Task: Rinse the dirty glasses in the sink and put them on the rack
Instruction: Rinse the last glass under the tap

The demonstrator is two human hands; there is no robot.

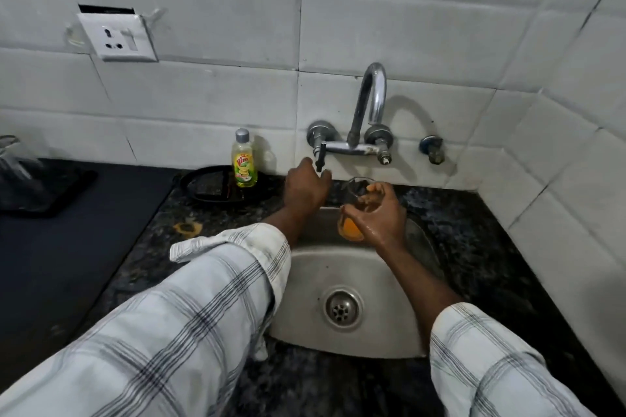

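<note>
The right hand is closed around a clear glass and holds it tilted over the far end of the sink; orange residue sits in the lower part of the glass, so rinsing is judged not yet begun. The left hand reaches forward with its fingers loosely spread, at or just below the black tap lever; contact with the lever cannot be confirmed, and the hand holds nothing. No water is visible leaving the spout of the faucet, which arches above and beyond the right hand. No rack is in view, so placement remains outstanding, and no other glasses appear. Materials: the sink is brushed stainless steel, rounded in outline, with a perforated drain below and between the forearms. The faucet is polished chrome with a curved neck. The counter around both hands is dark speckled stone. A plastic bottle of yellow-green dish liquid stands left of the left hand, against glossy white wall tiles. Both sleeves are white with a grey check pattern.
</note>
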